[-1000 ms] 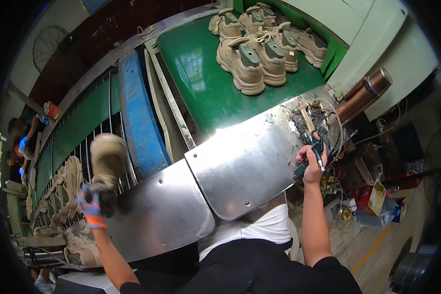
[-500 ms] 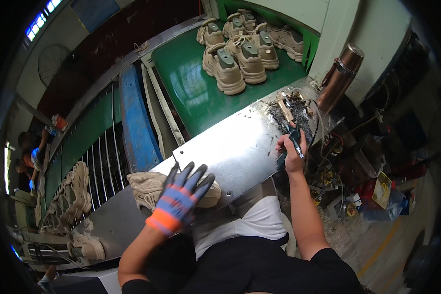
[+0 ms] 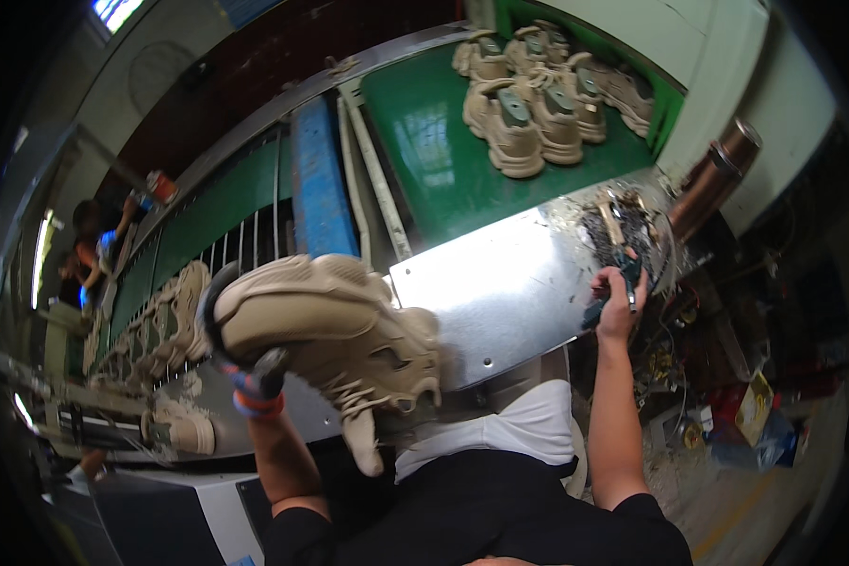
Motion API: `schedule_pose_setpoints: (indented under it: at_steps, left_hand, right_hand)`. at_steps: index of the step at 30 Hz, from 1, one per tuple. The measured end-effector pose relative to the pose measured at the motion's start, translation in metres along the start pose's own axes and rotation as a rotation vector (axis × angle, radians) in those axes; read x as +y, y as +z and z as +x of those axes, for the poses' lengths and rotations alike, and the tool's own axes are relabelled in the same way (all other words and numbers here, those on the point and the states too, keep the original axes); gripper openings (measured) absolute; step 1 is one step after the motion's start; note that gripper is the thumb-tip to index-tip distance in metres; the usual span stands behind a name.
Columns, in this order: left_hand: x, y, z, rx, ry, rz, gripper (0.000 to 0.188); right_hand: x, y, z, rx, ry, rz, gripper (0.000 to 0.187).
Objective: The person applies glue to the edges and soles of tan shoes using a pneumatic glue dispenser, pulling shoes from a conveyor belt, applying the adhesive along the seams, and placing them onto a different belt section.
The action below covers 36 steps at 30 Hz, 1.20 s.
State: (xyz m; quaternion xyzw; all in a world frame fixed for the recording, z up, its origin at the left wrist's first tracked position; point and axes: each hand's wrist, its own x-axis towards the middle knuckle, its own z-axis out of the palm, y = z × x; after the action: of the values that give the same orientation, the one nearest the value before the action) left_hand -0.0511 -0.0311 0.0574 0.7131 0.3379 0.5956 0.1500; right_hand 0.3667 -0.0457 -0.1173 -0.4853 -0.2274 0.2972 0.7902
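A beige sneaker (image 3: 335, 311) is raised close to the camera at the left, tilted, with its laces hanging toward me. Round its toe end wraps my left hand (image 3: 255, 385), in a grey and orange work glove with dark fingers, partly hidden behind the shoe. At the right end of the metal plate (image 3: 500, 292), my bare right hand (image 3: 618, 300) is closed round a dark green hand tool (image 3: 629, 266) with a silver metal end. Its exact kind does not show. The tool is beside a messy patch of dark residue and brass-coloured fittings (image 3: 613, 222).
Several beige sneakers (image 3: 514, 141) stand on the green belt (image 3: 415, 141) ahead. More shoes (image 3: 165, 311) line a rack at the left, near another person (image 3: 99, 236). A copper-coloured flask (image 3: 717, 179) rises at the right. Tangled hoses and boxes (image 3: 750, 406) lie below.
My left hand has taken hold of the sneaker from the plate's left end and lifted it toward the camera. The view has shifted. My right hand still holds the tool.
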Motion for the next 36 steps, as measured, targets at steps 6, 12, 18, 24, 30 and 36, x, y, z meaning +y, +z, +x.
schedule_pose_setpoints:
  at_steps: [6, 12, 18, 24, 30, 36]
  left_hand:
    - [0.002, 0.022, 0.019, -0.132, -0.213, -0.227, 0.086]
    - [-0.013, 0.028, 0.028, -0.195, -0.11, -0.216, 0.085]
    - [-0.008, 0.036, 0.039, -0.263, -0.137, -0.249, 0.083]
    - [-0.031, 0.026, 0.049, -0.276, -0.183, -0.24, 0.077]
    - [-0.066, 0.02, 0.05, -0.186, -0.239, -0.247, 0.07]
    - [-0.093, 0.013, 0.046, -0.158, -0.224, -0.309, 0.07]
  right_hand:
    - [-0.025, 0.015, -0.069, -0.262, 0.29, -0.03, 0.039]
    - [-0.089, 0.075, -0.116, -0.889, 0.132, -0.049, 0.047]
    - [-0.127, 0.161, -0.096, -1.184, -0.5, -0.044, 0.049]
    - [-0.101, 0.184, -0.1, -1.079, -0.294, -0.049, 0.048]
    - [-0.037, 0.148, -0.115, -1.004, -0.144, -0.012, 0.045]
    - [0.003, 0.115, -0.139, -1.006, -0.034, -0.006, 0.045]
